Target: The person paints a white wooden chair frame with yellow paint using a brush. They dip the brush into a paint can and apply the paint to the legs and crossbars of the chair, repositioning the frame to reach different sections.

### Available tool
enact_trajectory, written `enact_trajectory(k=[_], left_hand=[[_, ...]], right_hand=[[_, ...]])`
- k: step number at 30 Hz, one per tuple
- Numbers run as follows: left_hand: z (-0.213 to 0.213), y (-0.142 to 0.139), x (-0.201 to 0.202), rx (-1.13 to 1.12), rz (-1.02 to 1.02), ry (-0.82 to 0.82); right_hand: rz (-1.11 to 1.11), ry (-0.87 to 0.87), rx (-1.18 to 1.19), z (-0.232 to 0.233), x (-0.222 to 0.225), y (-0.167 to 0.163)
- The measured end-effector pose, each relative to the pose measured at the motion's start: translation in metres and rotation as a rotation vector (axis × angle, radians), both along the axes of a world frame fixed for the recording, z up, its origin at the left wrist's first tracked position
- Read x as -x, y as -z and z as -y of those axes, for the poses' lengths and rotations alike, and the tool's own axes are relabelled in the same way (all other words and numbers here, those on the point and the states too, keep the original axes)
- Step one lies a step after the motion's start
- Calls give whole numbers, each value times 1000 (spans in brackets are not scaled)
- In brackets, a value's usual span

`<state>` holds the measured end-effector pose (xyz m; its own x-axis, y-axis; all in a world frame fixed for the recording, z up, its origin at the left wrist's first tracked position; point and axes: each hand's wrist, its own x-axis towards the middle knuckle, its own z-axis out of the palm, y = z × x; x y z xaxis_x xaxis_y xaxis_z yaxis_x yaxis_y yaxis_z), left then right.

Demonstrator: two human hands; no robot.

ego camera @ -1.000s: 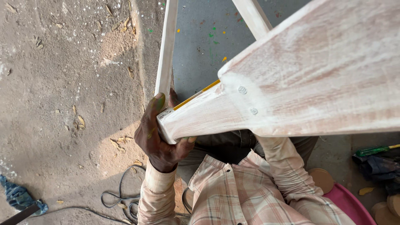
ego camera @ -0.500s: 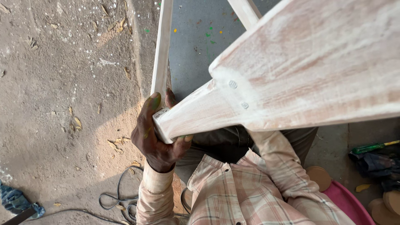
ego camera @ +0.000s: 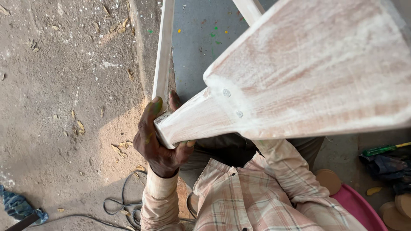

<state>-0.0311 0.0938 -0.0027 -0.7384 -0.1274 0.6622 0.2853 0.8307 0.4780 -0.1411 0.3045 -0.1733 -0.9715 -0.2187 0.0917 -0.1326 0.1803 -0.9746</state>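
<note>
A whitewashed wooden frame piece (ego camera: 299, 81), broad at the near end and tapering to a narrow tip, is held low in the middle of the view, over the person's lap. The left hand (ego camera: 158, 141) is clamped around that narrow tip, thumb over the top and fingers curled beneath. The right hand is not seen; only its plaid sleeve (ego camera: 287, 171) runs up under the wide board, so its grip cannot be told. A thin white rail (ego camera: 163, 55) stands just beside the left hand, touching or nearly so. Two screw heads (ego camera: 231, 102) sit at the joint. Judged risk: the heavy wide end could lever the tip out of a one-hand hold, or fingers could be pinched between tip and rail. Open dirt floor (ego camera: 64, 85) lies to the left; a cable (ego camera: 124, 205) is coiled near the elbow, and a pink tub (ego camera: 364, 205) and green-handled tool (ego camera: 381, 149) crowd the right.
</note>
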Motion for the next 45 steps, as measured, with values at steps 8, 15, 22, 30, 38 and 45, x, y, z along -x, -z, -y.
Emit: enact_trajectory(k=[8, 15, 22, 30, 38, 45], left_hand=[[-4, 0, -1, -33, 39, -10], [-6, -5, 0, -78, 91, -29], [-7, -6, 3, -51, 82, -26], [-5, -4, 1, -15, 72, -1], [-5, -4, 2, -20, 71, -11], [-8, -6, 4, 14, 80, -48]], right_hand=[[36, 10, -6, -2, 17, -3], [45, -19, 37, 3, -19, -6], [9, -2, -12, 16, 12, 5], [4, -9, -34, 22, 23, 2], [3, -23, 20, 17, -1, -3], [8, 6, -29, 13, 19, 0]])
